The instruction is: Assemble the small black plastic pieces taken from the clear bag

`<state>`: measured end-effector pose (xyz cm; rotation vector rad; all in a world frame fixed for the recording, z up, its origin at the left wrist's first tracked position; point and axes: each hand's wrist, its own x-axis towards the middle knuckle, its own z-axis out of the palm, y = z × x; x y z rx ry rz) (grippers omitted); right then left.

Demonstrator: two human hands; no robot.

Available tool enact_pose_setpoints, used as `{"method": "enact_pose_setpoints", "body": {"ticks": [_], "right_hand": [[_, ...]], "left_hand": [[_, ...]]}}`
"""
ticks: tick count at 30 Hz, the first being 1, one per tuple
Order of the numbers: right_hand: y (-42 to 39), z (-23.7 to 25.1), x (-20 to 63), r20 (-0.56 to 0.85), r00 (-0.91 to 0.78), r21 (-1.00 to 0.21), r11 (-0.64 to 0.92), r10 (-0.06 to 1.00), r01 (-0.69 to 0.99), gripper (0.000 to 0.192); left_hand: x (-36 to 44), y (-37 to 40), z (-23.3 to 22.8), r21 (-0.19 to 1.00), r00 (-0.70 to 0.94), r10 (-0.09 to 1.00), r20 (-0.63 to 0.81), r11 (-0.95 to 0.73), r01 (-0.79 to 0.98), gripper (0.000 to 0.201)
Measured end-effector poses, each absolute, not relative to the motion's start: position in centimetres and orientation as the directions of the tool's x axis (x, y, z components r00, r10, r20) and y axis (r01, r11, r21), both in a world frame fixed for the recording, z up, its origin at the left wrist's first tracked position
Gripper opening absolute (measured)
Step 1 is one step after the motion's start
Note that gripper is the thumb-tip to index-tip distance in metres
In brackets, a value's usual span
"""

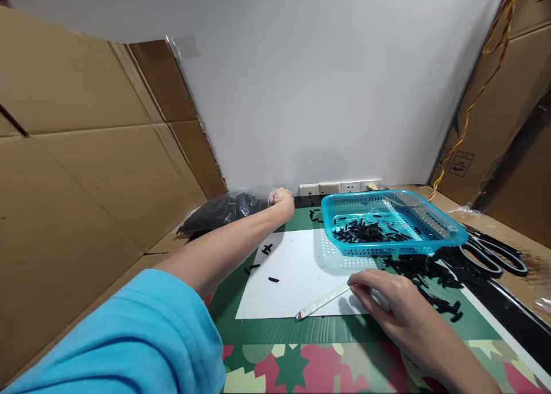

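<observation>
My left hand [282, 201] is stretched far forward and closed as a fist on the clear plastic bag [224, 211] full of black pieces at the back left. My right hand [385, 296] rests on the white sheet [297, 270] and pinches the end of a thin clear ruler-like strip [322, 302] that lies flat on it. A few small black pieces [267, 248] are scattered on the sheet. A turquoise basket [443, 233] holding several black pieces stands to the right, and a heap of black pieces [424, 267] lies just in front of it.
Black-handled scissors [491, 253] lie at the right of the basket. A cardboard wall [86, 164] closes the left side, more cardboard stands at the right. White power sockets [340, 187] run along the back wall. The green mat [301, 328] has a star pattern near me.
</observation>
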<state>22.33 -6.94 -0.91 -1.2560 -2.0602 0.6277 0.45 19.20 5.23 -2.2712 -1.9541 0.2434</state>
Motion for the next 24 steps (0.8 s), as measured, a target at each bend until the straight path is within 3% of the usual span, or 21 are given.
{"method": "enact_pose_setpoints", "body": {"ticks": [5, 9, 16, 19, 22, 24], "right_hand": [[-6.9, -1.0, 22.4, 0.295, -0.347, -0.667, 0.452, 0.890, 0.593, 0.030], [-7.0, -1.0, 22.4, 0.315, -0.341, -0.657, 0.463, 0.885, 0.595, 0.028], [-7.0, -1.2, 22.4, 0.356, -0.341, -0.648, 0.493, 0.870, 0.580, 0.024], [-7.0, -1.5, 22.4, 0.351, -0.349, -0.660, 0.494, 0.869, 0.566, 0.024], [-6.9, -1.7, 22.2, 0.379, -0.329, -0.669, 0.502, 0.865, 0.548, 0.025], [-6.7, -1.8, 22.0, 0.421, -0.299, -0.666, 0.516, 0.856, 0.539, 0.026]], "left_hand": [[1.4, 18.4, 6.7, -0.216, 0.130, 0.984, -0.120, -0.153, 0.964, 0.041], [1.0, 17.9, 8.6, -0.083, 0.204, 0.977, -0.059, -0.208, 0.974, 0.041], [-1.3, 16.8, 12.6, 0.362, 0.222, 0.973, 0.070, -0.232, 0.903, 0.031], [-2.5, 14.5, 13.7, 0.580, 0.273, 0.962, 0.002, -0.224, 0.783, 0.032], [-3.4, 10.9, 13.3, 0.718, 0.362, 0.930, -0.067, -0.207, 0.665, 0.035], [-3.7, 8.4, 12.0, 0.882, 0.486, 0.854, -0.185, -0.074, 0.465, 0.040]]}}
